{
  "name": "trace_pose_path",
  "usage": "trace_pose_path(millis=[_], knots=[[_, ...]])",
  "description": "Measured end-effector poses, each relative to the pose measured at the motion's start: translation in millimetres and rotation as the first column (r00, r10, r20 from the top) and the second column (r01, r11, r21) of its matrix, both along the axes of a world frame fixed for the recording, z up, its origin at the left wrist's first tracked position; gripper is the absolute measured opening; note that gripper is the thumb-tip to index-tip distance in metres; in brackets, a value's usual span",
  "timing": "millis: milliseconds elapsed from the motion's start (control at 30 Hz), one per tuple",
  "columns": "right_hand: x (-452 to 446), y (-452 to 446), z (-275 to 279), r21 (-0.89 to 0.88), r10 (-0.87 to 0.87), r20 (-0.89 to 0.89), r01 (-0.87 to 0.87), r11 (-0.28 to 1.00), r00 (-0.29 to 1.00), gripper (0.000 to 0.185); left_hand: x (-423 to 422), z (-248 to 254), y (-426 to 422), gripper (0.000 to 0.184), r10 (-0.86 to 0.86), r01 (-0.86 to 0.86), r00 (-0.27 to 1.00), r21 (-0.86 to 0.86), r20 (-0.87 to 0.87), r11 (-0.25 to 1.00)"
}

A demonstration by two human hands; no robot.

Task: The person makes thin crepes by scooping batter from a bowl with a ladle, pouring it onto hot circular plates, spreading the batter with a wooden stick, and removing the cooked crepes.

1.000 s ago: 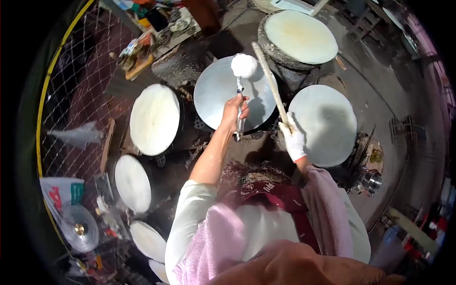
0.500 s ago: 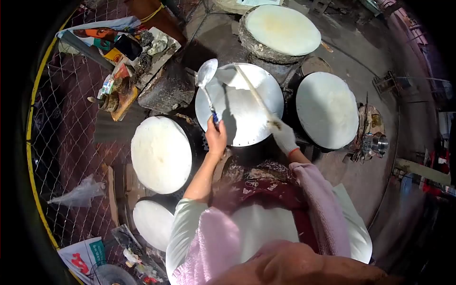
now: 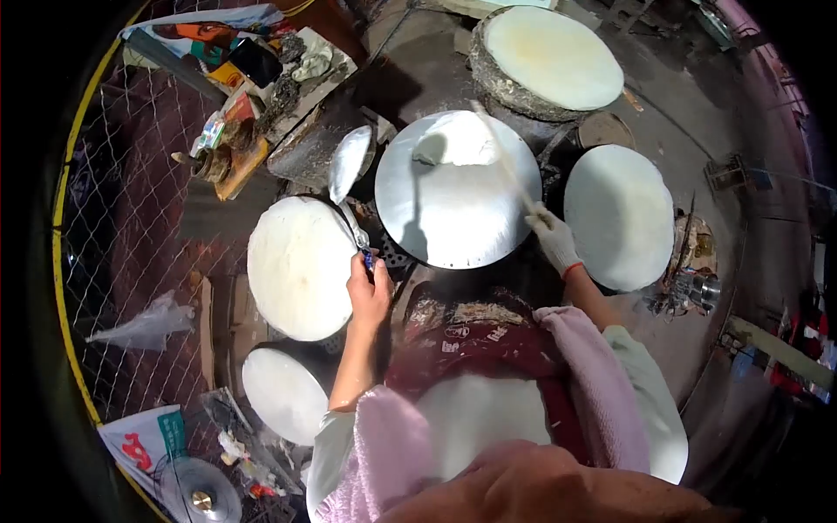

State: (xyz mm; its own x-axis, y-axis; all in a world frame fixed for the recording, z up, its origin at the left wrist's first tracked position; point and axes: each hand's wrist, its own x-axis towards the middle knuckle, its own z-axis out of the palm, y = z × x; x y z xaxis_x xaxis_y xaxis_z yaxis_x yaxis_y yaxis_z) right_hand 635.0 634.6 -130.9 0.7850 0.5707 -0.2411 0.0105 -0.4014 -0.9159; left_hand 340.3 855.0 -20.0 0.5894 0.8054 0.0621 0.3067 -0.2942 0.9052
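Note:
In my bare left hand (image 3: 370, 288) is the handle of a metal ladle (image 3: 349, 166), whose bowl is tilted left of the middle griddle. My right hand (image 3: 553, 237), in a white glove, is closed round a pale wooden stick (image 3: 504, 157), slightly blurred. The stick reaches over the round metal griddle (image 3: 453, 222). A patch of white batter (image 3: 466, 139) lies on the griddle's far part, beside the stick. The ladle's shadow falls on the metal.
White-topped round griddles stand at the left (image 3: 301, 268), lower left (image 3: 283, 397), right (image 3: 619, 218) and far side (image 3: 554, 57). A cluttered board (image 3: 253, 157) is at the upper left. A wire fence (image 3: 131, 218) runs along the left, above a fan (image 3: 202, 500).
The ladle has moved left, off the middle griddle, and is tilted. White batter that was in it now lies on the griddle. My right hand and the stick have shifted over the batter's right side.

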Motion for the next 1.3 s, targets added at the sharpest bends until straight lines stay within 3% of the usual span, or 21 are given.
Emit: trace_pose_path(millis=[67,133,200,267,333,433,467,500,567,600,667,733,767,900,1000,1067,1100,1133,1200,1267,1300], knots=[[-10,26,-15,0.039,0.092,-0.289,-0.084,0.996,0.953,0.032,3,-2,-3,0.009,0.017,-0.02,0.999,-0.045,-0.047,0.999],[-15,45,8,-0.058,0.151,-0.349,-0.182,0.982,0.925,0.029,2,-10,-10,0.009,0.071,-0.082,0.995,-0.163,-0.07,0.983],[-10,41,-18,0.044,0.327,0.069,-0.33,0.943,0.942,0.029,-3,-9,-16,0.01,0.099,-0.136,0.985,-0.28,-0.143,0.95],[29,19,-16,-0.048,0.303,-0.023,-0.303,0.952,0.953,0.031,-13,-15,-28,0.013,0.157,-0.184,0.979,-0.228,-0.132,0.956],[60,15,-20,0.185,0.097,-0.053,-0.085,0.979,0.994,0.033,-26,-22,-34,0.014,0.192,-0.212,0.97,-0.128,-0.15,0.969],[59,27,-17,0.106,0.308,-0.354,-0.289,0.951,0.883,0.033,-23,-16,-50,0.015,0.29,-0.324,0.943,-0.254,-0.162,0.911],[55,41,-17,-0.072,0.401,-0.403,-0.465,0.882,0.823,0.035,-19,-13,-56,0.016,0.331,-0.363,0.931,-0.31,-0.151,0.879],[44,48,-19,0.007,0.406,-0.424,-0.446,0.895,0.81,0.034,-23,-20,-58,0.016,0.32,-0.362,0.928,-0.267,-0.189,0.893],[25,52,-27,0.258,0.418,-0.376,-0.34,0.905,0.827,0.027,-18,-10,-65,0.015,0.344,-0.39,0.92,-0.368,-0.186,0.844],[38,47,-26,0.163,0.495,-0.191,-0.47,0.868,0.848,0.027,-15,-4,-69,0.015,0.355,-0.4,0.917,-0.417,-0.184,0.816],[86,37,8,-0.092,0.647,0.175,-0.642,0.762,0.743,0.027,-13,4,-78,0.014,0.377,-0.379,0.923,-0.37,-0.08,0.848],[118,40,-8,0.116,0.424,-0.268,-0.408,0.906,0.865,0.025,-12,10,-83,0.016,0.33,-0.316,0.944,-0.234,0.021,0.919],[124,46,-13,0.022,0.486,-0.187,-0.491,0.871,0.854,0.027,-7,13,-85,0.018,0.324,-0.309,0.945,-0.2,0.047,0.93],[90,55,-19,0.093,0.516,-0.536,-0.56,0.823,0.669,0.033,3,13,-84,0.017,0.34,-0.345,0.937,-0.08,-0.075,0.935],[106,45,-8,0.087,0.736,-0.238,-0.74,0.666,0.634,0.031,-10,4,-83,0.016,0.391,-0.403,0.892,-0.007,-0.229,0.915],[135,51,1,0.071,0.702,-0.11,-0.699,0.712,0.704,0.029,-17,-1,-88,0.015,0.419,-0.443,0.866,-0.031,-0.274,0.896],[154,59,-13,0.014,0.672,-0.112,-0.675,0.738,0.732,0.029,-19,-1,-92,0.014,0.426,-0.462,0.862,-0.082,-0.274,0.883],[166,74,-17,-0.072,0.637,-0.283,-0.678,0.731,0.717,0.032,-21,-2,-96,0.013,0.432,-0.478,0.86,-0.134,-0.273,0.868],[162,86,-26,0.092,0.727,-0.302,-0.741,0.666,0.616,0.036,-33,-16,-105,0.014,0.455,-0.499,0.841,-0.092,-0.293,0.862],[134,84,-23,0.21,0.723,-0.443,-0.723,0.659,0.53,0.038,-43,-17,-110,0.015,0.473,-0.514,0.807,-0.023,-0.353,0.858],[128,80,-16,0.118,0.721,-0.438,-0.761,0.638,0.537,0.039,-47,-14,-115,0.017,0.482,-0.519,0.778,0.02,-0.402,0.854]])
